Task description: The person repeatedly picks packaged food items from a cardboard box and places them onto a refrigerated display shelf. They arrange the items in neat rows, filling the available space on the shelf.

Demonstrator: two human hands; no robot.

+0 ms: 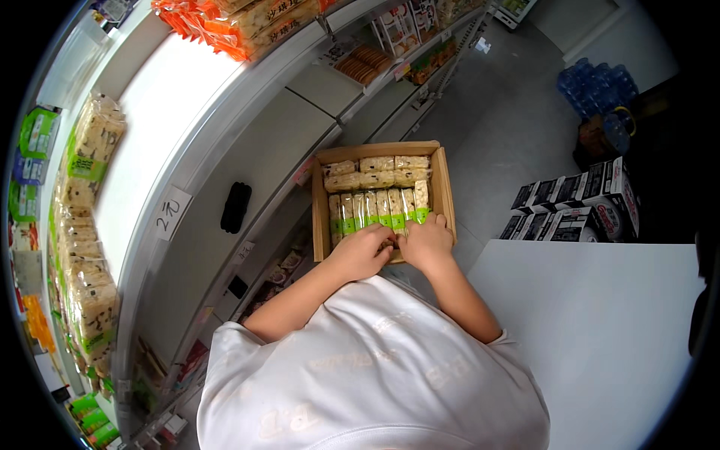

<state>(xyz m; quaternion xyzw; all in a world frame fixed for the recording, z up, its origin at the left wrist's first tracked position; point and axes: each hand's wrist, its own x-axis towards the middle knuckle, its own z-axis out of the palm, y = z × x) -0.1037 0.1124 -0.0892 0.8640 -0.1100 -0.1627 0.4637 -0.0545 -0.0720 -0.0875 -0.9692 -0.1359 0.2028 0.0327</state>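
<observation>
A wooden box (446, 185) sits in front of me, beside the shelving. Inside it, clear-wrapped puffed-rice bars with green bands (378, 205) stand side by side in a near row. More wrapped bars (377, 171) lie stacked in two layers along the far side. My left hand (365, 250) is bent over the near end of the row, fingers curled down. My right hand (428, 241) is close beside it, at the lower end of the rightmost bar (422, 197), which reaches farther up than its neighbours. My fingers hide the near ends, so any grip is unclear.
To the left, a curved white shelf (163, 112) holds more wrapped bars (90, 225) and orange-wrapped packs (225, 28). A black object (236, 208) lies on a lower shelf (270, 135). On the right are a white tabletop (585, 315), stacked cartons (574, 202) and blue bottles (596, 87).
</observation>
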